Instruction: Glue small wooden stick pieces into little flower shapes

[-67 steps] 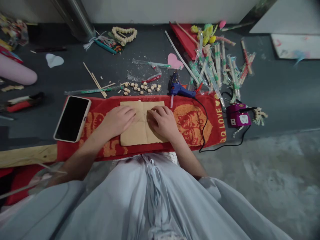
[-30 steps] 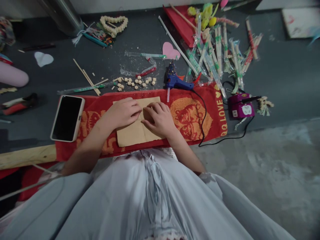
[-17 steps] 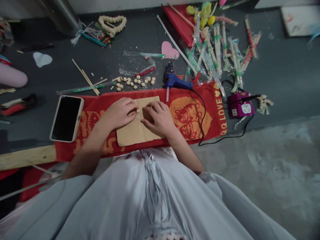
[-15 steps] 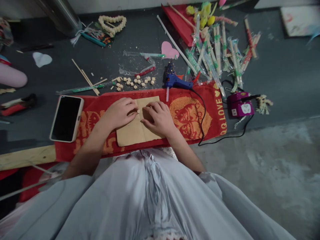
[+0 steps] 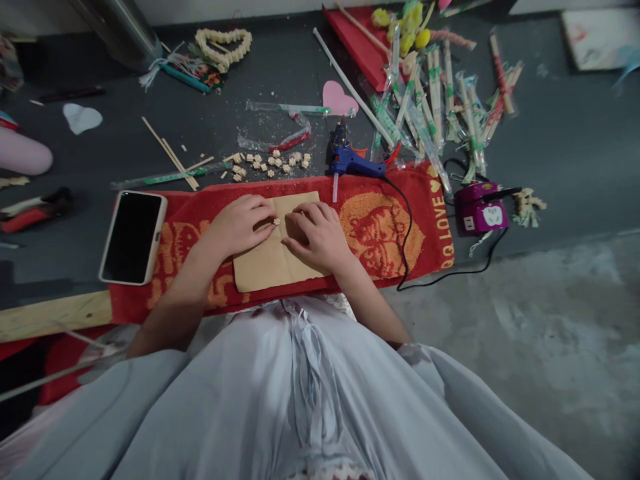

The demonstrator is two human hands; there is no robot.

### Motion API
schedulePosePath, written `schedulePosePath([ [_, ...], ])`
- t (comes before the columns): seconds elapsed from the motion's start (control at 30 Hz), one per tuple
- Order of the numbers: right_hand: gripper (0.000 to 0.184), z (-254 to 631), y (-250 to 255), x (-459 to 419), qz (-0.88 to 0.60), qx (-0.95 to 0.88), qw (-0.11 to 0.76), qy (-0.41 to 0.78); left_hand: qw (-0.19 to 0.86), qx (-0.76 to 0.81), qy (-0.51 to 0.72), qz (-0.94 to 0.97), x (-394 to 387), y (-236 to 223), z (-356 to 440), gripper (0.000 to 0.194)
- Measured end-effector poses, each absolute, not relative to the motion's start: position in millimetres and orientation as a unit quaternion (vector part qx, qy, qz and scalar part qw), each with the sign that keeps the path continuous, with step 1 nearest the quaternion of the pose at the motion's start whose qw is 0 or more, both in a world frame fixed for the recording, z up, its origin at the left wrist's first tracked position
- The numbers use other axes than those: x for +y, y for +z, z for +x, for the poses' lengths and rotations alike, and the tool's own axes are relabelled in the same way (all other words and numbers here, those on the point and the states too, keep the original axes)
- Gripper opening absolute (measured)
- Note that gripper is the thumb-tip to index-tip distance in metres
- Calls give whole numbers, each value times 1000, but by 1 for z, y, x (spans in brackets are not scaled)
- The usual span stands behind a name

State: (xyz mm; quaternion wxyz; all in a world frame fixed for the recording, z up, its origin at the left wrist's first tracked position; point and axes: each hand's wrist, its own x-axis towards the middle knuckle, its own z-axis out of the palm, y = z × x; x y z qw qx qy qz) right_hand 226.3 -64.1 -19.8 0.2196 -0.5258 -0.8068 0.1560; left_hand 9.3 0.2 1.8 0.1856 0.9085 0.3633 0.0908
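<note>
My left hand [image 5: 244, 225] rests on a folded piece of tan card [image 5: 265, 270], its thumb and fingertips pinching a small pale wooden cluster [image 5: 277, 222] shaped like a flower. On the card's right half lies my right hand [image 5: 320, 235], thumb and fingers apart and holding nothing. Beneath the card is a red towel [image 5: 380, 273] with orange patterns. Beyond the towel's far edge sit several similar small wooden clusters [image 5: 271, 162]. A blue glue gun [image 5: 357, 162] lies just past my right hand, its clear stick pointing back over the towel.
A phone [image 5: 133, 237] lies on the towel's left end. The glue gun's black cord [image 5: 410, 227] loops across the towel near a purple power socket [image 5: 481, 210]. Wrapped chopsticks [image 5: 435, 100] pile up at the back right. Loose sticks [image 5: 173, 157] and red-handled pliers [image 5: 37, 212] lie left.
</note>
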Motion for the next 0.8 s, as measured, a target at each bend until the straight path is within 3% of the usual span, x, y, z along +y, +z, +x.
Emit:
schedulePosePath([
  [0.8,49,227,-18,-63,-525,-807,215,164,213,348,134,903,5,-5,6,24],
])
